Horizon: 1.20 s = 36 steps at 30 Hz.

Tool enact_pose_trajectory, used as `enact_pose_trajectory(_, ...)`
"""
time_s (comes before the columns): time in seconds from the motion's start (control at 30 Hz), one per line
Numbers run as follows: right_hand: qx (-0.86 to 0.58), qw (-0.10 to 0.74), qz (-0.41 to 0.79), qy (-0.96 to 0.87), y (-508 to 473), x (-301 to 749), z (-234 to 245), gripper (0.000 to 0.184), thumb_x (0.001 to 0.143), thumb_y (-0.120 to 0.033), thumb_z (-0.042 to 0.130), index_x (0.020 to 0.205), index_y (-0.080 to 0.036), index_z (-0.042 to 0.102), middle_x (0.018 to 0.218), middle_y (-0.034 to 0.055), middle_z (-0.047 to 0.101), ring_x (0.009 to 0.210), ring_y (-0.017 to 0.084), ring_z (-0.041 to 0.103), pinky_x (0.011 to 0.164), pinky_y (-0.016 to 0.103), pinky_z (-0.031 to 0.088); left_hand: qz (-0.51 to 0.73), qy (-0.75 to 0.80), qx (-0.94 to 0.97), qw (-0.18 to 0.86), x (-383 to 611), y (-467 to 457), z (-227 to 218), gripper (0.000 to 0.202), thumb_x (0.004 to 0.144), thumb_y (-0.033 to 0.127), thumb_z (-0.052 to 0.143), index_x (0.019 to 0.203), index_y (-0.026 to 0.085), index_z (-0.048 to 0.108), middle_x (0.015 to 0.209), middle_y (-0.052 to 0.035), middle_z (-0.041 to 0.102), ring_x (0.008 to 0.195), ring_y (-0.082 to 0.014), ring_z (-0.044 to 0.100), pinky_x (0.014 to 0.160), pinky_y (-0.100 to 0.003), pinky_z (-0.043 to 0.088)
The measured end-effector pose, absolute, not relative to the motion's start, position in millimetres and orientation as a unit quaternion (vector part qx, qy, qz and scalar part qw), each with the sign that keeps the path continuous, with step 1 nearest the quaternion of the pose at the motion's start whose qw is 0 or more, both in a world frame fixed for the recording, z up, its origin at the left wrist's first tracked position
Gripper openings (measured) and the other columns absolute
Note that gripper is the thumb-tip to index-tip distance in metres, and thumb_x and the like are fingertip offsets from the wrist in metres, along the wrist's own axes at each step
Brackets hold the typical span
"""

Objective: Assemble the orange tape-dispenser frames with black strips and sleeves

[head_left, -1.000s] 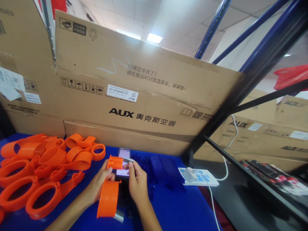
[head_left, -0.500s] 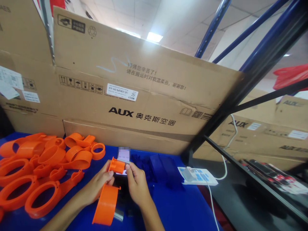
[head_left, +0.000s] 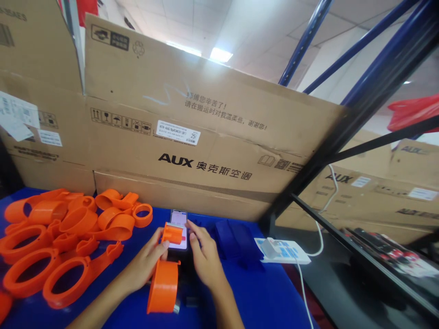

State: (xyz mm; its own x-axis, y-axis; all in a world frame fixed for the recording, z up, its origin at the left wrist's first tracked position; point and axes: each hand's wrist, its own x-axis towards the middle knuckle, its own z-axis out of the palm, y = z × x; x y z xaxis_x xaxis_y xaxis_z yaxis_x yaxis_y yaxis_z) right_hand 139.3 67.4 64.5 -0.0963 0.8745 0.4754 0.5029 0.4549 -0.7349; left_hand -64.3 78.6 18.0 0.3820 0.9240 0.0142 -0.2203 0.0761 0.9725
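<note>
Presently, your left-hand grip (head_left: 149, 260) is closed around an orange plastic bracket (head_left: 163, 288), held over the blue-covered table (head_left: 254, 297) with its ring section lowermost and its clip section between your hands. A grey strip (head_left: 174, 224) shows along the clip section's top edge; whether it is seated there cannot be told. Your right-hand grip (head_left: 206, 258) is loose, thumb and index finger apart, beside the right edge of the smartphone (head_left: 181, 217); contact cannot be confirmed. The clip section partly covers the lit screen. To your left, similar orange brackets (head_left: 116, 226) lie heaped on the table.
</note>
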Motion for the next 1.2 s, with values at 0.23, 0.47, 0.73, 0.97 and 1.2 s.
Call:
enact_pose_trajectory(0.23, -0.506, 0.219, 0.106, -0.828, -0.6, 177.5, 73.5, 0.015, 0.085, -0.018, 0.068, 0.094, -0.029, 0.072, 0.095, 0.0046, 0.073, 0.094, 0.026, 0.066, 0.104, 0.043, 0.045, 0.505, 0.339, 0.472, 0.638, -64.2, 83.6, 19.5, 0.037, 0.091, 0.059, 0.061, 0.097, 0.023, 0.054, 0.061, 0.0088, 0.044, 0.052, -0.0116, 0.036, 0.051, -0.022, 0.032)
enact_pose_trajectory(0.47, -0.566, 0.118, 0.040, -0.815, -26.5, 188.1, 12.1, 0.032, 0.074, -0.016, 0.077, 0.101, -0.032, 0.075, 0.107, 0.0062, 0.075, 0.101, 0.030, 0.065, 0.092, 0.041, 0.049, 0.468, 0.365, 0.515, 0.618, -63.7, 76.7, 25.8, 0.039, 0.094, 0.055, 0.060, 0.116, 0.023, 0.058, 0.064, 0.0066, 0.050, 0.056, -0.0138, 0.043, 0.054, -0.023, 0.035)
enact_pose_trajectory(0.73, -0.523, 0.307, 0.073, -0.792, -9.2, 162.5, 78.5, 0.034, 0.100, -0.029, 0.057, 0.133, -0.030, 0.062, 0.115, 0.0085, 0.074, 0.093, 0.025, 0.072, 0.082, 0.034, 0.057, 0.463, 0.344, 0.572, 0.583, -60.6, 71.4, 29.9, 0.044, 0.095, 0.051, 0.062, 0.129, 0.024, 0.058, 0.078, 0.0027, 0.060, 0.075, -0.0195, 0.057, 0.071, -0.028, 0.044)
enact_pose_trajectory(0.97, -0.503, 0.345, -0.061, -0.790, 34.3, 129.4, 104.1, 0.031, 0.101, -0.029, 0.056, 0.128, -0.022, 0.069, 0.110, 0.0132, 0.063, 0.090, 0.024, 0.067, 0.077, 0.034, 0.057, 0.446, 0.319, 0.591, 0.592, -61.2, 69.1, 25.3, 0.050, 0.094, 0.050, 0.063, 0.135, 0.022, 0.056, 0.077, 0.0022, 0.062, 0.070, -0.0184, 0.055, 0.065, -0.028, 0.043)
enact_pose_trajectory(1.2, -0.505, 0.279, -0.138, -0.805, 38.2, 126.1, 95.3, 0.031, 0.102, -0.027, 0.056, 0.129, -0.025, 0.070, 0.094, 0.0075, 0.067, 0.073, 0.018, 0.065, 0.066, 0.029, 0.051, 0.449, 0.303, 0.606, 0.583, -59.0, 69.3, 20.1, 0.051, 0.096, 0.048, 0.062, 0.138, 0.022, 0.052, 0.082, 0.0011, 0.063, 0.071, -0.0174, 0.054, 0.066, -0.027, 0.044)
